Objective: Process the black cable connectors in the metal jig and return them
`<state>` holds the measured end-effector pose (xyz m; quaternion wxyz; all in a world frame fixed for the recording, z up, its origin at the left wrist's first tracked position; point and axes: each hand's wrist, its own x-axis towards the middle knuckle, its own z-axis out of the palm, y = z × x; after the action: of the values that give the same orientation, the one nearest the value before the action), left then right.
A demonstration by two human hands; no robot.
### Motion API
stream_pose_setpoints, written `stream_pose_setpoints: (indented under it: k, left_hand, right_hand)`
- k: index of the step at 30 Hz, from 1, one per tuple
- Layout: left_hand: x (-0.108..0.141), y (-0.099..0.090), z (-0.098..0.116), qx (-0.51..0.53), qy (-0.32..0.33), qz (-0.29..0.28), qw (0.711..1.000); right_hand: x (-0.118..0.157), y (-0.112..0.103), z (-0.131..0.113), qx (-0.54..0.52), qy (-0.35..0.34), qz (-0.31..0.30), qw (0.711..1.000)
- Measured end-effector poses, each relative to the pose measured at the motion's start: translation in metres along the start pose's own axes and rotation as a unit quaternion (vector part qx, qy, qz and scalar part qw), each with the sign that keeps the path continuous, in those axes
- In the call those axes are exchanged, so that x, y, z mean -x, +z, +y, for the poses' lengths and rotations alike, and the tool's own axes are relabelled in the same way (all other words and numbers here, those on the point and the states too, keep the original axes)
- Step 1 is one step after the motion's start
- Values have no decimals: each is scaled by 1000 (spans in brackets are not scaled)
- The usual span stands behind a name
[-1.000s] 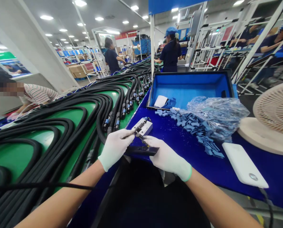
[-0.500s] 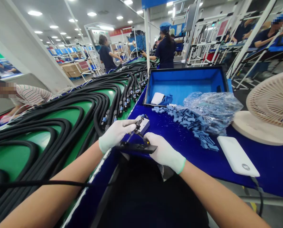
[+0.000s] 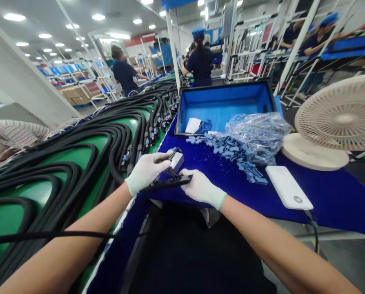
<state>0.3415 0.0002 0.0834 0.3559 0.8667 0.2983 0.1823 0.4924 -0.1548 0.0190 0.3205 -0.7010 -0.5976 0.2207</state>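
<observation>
My left hand (image 3: 147, 171), in a white glove, has its fingers pinched at the near side of a small grey block (image 3: 175, 159) with a row of dark slots or parts. What lies between those fingers is too small to make out. My right hand (image 3: 199, 188), also gloved, grips the right end of a flat black strip (image 3: 167, 182) at the table's front edge. Small dark parts show between the two hands, above the strip. Beyond the block, many small blue-grey pieces (image 3: 228, 148) lie heaped on the blue tabletop (image 3: 201, 163).
Behind the pieces stand a blue crate (image 3: 225, 98) and a clear plastic bag (image 3: 259, 132). A white power bank (image 3: 288, 188) and a beige fan (image 3: 338, 118) are at the right. Black hoses (image 3: 78, 167) cover the green surface at left. Several people work beyond.
The whole view has turned slightly to the right, so the background sits further left. My right hand and the black strip have shifted a little closer to my left hand.
</observation>
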Motion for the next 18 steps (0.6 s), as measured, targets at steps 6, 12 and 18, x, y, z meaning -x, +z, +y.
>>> stream_pose_setpoints:
  k: [6,12,18]
  left_hand:
    - [7,3,13,73,-7,29,997]
    - [24,0,17,33,72,-93,993]
    - [26,6,14,-18,136,-194,971]
  right_hand:
    - [16,-27,13,29,5,69,997]
    - [25,-5,-9,-480,77,14,874]
    - [19,9,-17,-590,88,34,802]
